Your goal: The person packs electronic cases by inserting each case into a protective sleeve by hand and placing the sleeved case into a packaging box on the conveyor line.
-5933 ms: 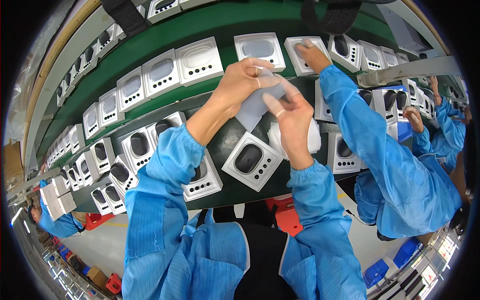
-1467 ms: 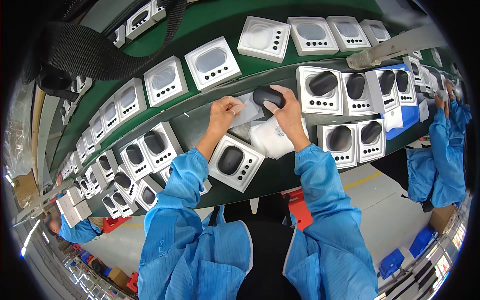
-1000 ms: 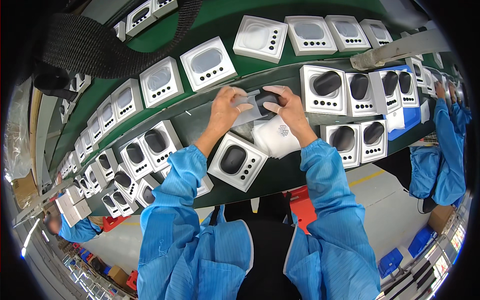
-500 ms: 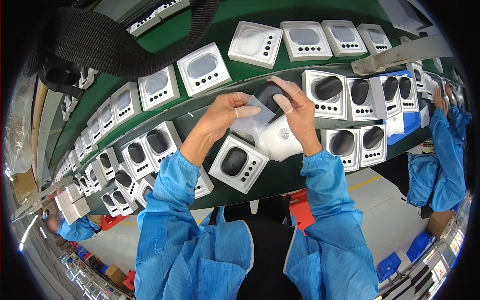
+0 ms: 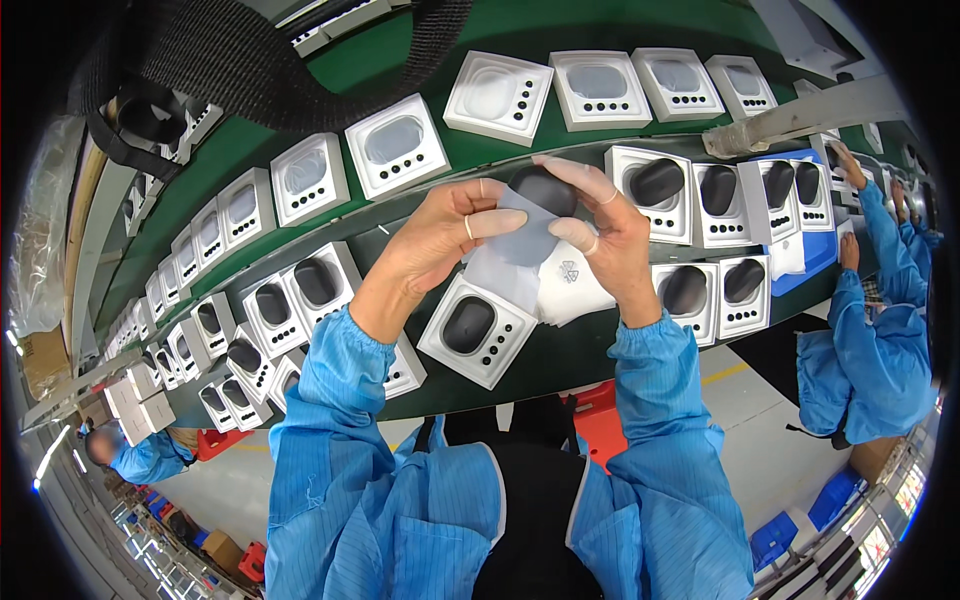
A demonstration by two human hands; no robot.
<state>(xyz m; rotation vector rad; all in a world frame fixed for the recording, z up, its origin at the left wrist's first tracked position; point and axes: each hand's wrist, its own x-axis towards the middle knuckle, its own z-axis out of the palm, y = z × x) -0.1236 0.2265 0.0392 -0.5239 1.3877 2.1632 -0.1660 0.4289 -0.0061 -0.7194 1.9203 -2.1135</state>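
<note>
Pinched in my left hand (image 5: 425, 245) is a translucent white plastic bag (image 5: 520, 238). With my right hand (image 5: 622, 240) I grip a smooth black oval case (image 5: 548, 190) between thumb and fingers. The bag overlaps the lower left of the case; I cannot tell whether the case is inside it. Finger cots cover several fingertips. Below my hands lies a pile of white translucent bags (image 5: 575, 285). Beside it, tilted on the bench, sits an open white box (image 5: 478, 330) with another black oval case and small black round pieces in its tray.
Open white boxes (image 5: 398, 147) with clear oval covers line the green bench (image 5: 660, 25). Nearer boxes (image 5: 653, 190) hold black cases; some stand by a blue tray (image 5: 822, 250). A black strap (image 5: 250, 70) hangs at upper left. A co-worker's blue sleeve (image 5: 850, 350) shows at right.
The translucent bag has moved right, over more of the black case's lower front. My right hand has shifted slightly right. At the far right, a co-worker's arms have spread apart over the bench.
</note>
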